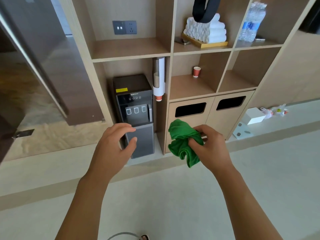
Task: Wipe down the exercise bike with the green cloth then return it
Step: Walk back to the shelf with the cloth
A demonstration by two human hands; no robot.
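At the far left a tall grey door panel [52, 66] stands at an angle beside the wooden shelf unit [171, 54]. In the unit's upper left compartment a grey socket plate [124, 27] is set in the back wall. Below it a black water dispenser [135, 108] stands on the floor of its niche, and a white cup holder [159, 78] is fixed to the niche's right wall, with a red cup showing at its bottom.

The left hand [114, 146] hovers in front of the dispenser, fingers loosely curved and spread, holding nothing. Just to its right, apart from it, the right hand [211, 148] grips the green cloth [181, 142], fingers curled into the crumpled fabric, which bunches above the fist and hangs below it. The cloth is held in the air in front of the left one of 2 bin openings [190, 110].

Above, a red paper cup [196, 71] stands in a middle compartment, and rolled white towels [206, 30] are stacked on a tray higher up. At the right, a pack of water bottles [251, 23] sits on the top shelf, and a white box [254, 116] lies on the floor.
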